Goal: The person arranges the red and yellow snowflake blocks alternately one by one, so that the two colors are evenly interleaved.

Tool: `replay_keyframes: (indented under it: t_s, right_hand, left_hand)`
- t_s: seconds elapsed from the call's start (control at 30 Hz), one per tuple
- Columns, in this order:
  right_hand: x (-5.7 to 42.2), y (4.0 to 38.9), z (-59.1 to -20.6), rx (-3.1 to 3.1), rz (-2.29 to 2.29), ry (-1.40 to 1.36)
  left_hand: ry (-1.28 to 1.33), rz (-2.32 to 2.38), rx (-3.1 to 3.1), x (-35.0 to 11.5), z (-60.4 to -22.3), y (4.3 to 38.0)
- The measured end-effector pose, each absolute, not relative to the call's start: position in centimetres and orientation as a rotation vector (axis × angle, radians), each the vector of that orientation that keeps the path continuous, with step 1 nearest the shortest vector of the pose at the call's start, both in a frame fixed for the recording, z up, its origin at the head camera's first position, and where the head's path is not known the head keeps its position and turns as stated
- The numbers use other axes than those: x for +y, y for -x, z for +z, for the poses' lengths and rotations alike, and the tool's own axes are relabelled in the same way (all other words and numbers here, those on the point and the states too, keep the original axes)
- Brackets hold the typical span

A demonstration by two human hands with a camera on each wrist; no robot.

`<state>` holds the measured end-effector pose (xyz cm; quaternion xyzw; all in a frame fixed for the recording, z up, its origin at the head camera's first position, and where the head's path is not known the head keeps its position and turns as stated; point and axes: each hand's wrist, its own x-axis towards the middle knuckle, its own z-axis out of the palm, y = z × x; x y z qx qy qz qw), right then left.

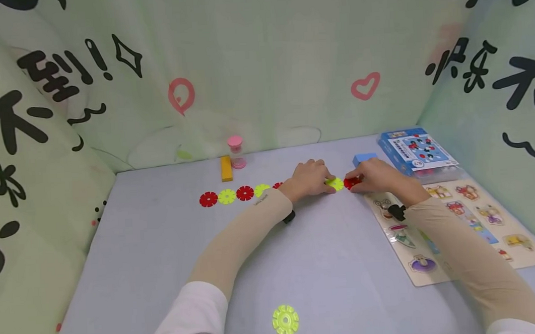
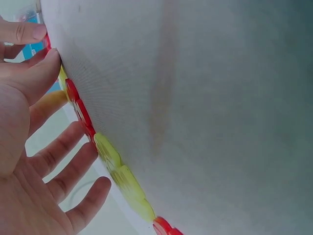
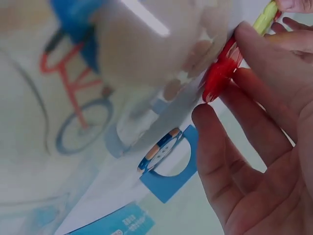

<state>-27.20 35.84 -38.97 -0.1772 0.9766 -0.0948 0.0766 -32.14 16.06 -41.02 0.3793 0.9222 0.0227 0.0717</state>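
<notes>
A row of notched plastic discs, red and yellow-green by turns, runs across the table, partly hidden behind my left forearm. At its right end my left hand (image 1: 308, 179) holds a yellow-green disc (image 1: 335, 184) by its edges between thumb and forefinger; its other fingers are spread in the left wrist view. Just right of it, my right hand (image 1: 377, 175) grips a red disc (image 1: 351, 183) with thumb and fingertips. In the right wrist view that red disc (image 3: 219, 76) is tilted, close to the yellow-green one (image 3: 265, 18). Another yellow-green disc (image 1: 285, 321) lies alone near the front.
Behind the row stand a yellow block (image 1: 226, 169) and a pink-capped sandglass (image 1: 236, 152). A blue block (image 1: 364, 158) sits behind my right hand. To the right are a blue picture box (image 1: 418, 149) and a puzzle board (image 1: 470, 189), partly under my right arm.
</notes>
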Motion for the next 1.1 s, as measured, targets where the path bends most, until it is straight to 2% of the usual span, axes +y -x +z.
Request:
replay_keyframes:
  t_s: [0.33, 0.53, 0.7, 0.93, 1.1]
  right_hand:
    - [35.9, 26.6, -38.9, 2.935, -0.307, 0.499]
    - [35.3, 24.8, -37.8, 2.966, -0.395, 0.507]
    - [32.3, 20.9, -37.3, 2.965, -0.48, 0.736]
    - [24.3, 13.2, -38.6, 2.719, -0.521, 1.123]
    - [19.4, 9.4, -39.8, 2.523, -0.42, 1.394]
  left_hand:
    - [-1.137, 0.078, 2.764, 16.0, -41.0, 32.1]
    - [-1.119, 0.101, 2.775, 16.2, -41.2, 32.3]
    - [-1.151, 0.107, 2.777, 16.5, -41.1, 32.4]
    - [-1.316, 0.224, 2.651, 17.4, -40.8, 32.8]
    - [-1.397, 0.231, 2.587, 18.2, -40.8, 33.3]
